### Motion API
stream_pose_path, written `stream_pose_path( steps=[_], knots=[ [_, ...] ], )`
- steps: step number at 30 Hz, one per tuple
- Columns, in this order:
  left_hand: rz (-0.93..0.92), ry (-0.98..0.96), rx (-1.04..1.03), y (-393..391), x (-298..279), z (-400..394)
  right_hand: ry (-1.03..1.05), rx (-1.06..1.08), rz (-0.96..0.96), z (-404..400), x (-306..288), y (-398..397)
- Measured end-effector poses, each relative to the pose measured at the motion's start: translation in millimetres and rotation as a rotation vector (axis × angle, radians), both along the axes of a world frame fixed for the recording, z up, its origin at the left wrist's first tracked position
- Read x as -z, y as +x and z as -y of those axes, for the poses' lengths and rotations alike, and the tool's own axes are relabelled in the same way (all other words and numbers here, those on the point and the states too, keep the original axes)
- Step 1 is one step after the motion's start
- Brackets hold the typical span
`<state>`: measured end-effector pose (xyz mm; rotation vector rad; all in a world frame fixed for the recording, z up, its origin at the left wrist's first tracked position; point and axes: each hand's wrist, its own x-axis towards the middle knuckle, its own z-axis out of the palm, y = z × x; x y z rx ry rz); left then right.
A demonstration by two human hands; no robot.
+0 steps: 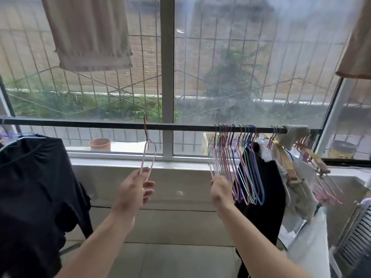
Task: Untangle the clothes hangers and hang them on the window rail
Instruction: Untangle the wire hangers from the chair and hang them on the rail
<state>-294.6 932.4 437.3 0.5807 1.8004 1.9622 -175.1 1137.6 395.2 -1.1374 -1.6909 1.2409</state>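
At the far left a black garment hangs from the dark window rail, which runs across the whole width of the window. On the sill behind stands a small terracotta pot.

Your left arm reaches forward and upward, the forearm bare, the wrist nearly straight. Your left hand holds the lower part of a single pink hanger: the thumb and the forefinger pinch the wire, the other fingers are curled loosely below it. The hook of this hanger sits on the rail, just left of the white window post, and the hanger hangs a little tilted toward you.

Your right arm also stretches forward, more to the right, with the back of the hand toward the camera. Your right hand grips the lower ends of a bunch of coloured hangers; its fingers are closed around some wires, how many I cannot tell. The hooks of this bunch are packed close together on the rail. Right of them hang a dark cloth, wooden hangers and a grey rag draped over the rail.
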Motion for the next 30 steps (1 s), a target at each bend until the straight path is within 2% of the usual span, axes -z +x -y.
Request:
stream_pose_path(
  steps=[4, 6, 9, 11, 12, 15, 16, 18, 20, 22, 25, 30],
  knots=[
    [0.0, -0.001, 0.018, 2, 2, -7, 0.024, 0.016, 0.048, -3, 2, 6],
    [0.006, 0.002, 0.024, 4, 1, -8, 0.074, -0.015, 0.161, -3, -2, 11],
    [0.031, 0.02, 0.031, 10, 1, -8, 0.327, 0.017, 0.325, 8, 0, 23],
    [0.071, 0.025, 0.081, 13, 3, -9, 0.489, 0.048, 0.245, 26, -1, 28],
    [0.105, 0.021, 0.126, 16, 5, -10, 0.453, -0.02, 0.198, 37, -6, 29],
    [0.238, -0.014, 0.259, 28, 9, -15, 0.119, -0.392, 0.163, 68, -15, 24],
    [0.272, -0.027, 0.303, 34, 9, -16, 0.134, -0.423, 0.221, 76, -12, 23],
    [0.317, -0.058, 0.382, 44, 8, -21, 0.284, -0.306, 0.274, 89, -6, 25],
    [0.328, -0.081, 0.418, 51, 10, -25, 0.327, -0.221, 0.157, 101, -3, 29],
    [0.322, -0.079, 0.44, 55, 14, -26, 0.184, -0.323, 0.045, 110, -1, 31],
    [0.284, -0.104, 0.467, 58, 20, -21, -0.224, -0.56, -0.09, 109, -3, 33],
    [0.327, -0.135, 0.412, 61, 25, -7, -0.268, -0.723, -0.045, 112, 4, 34]
  ],
)
